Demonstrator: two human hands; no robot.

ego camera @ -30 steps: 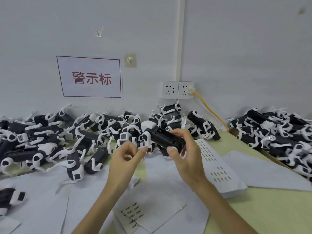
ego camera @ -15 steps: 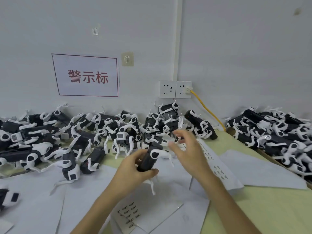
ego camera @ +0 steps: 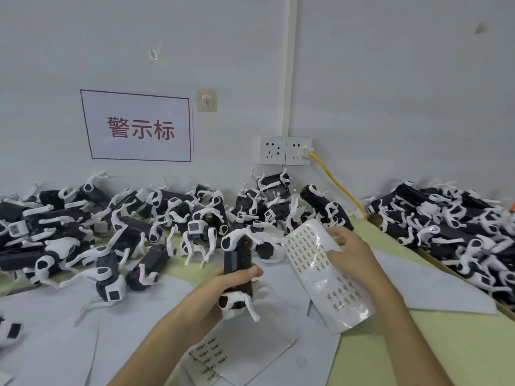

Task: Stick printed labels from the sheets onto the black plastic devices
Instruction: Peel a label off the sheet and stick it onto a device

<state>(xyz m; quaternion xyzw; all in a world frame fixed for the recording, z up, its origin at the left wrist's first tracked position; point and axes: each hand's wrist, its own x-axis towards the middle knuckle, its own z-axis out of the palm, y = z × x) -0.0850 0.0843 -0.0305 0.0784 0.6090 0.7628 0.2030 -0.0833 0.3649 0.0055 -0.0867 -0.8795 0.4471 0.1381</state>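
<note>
Left hand (ego camera: 223, 288) grips device (ego camera: 237, 263) upright.

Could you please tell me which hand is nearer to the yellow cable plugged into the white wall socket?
Right. The right hand, holding the white label sheet, is below the yellow cable; the left hand, gripping a black plastic device, is farther left and lower.
</note>
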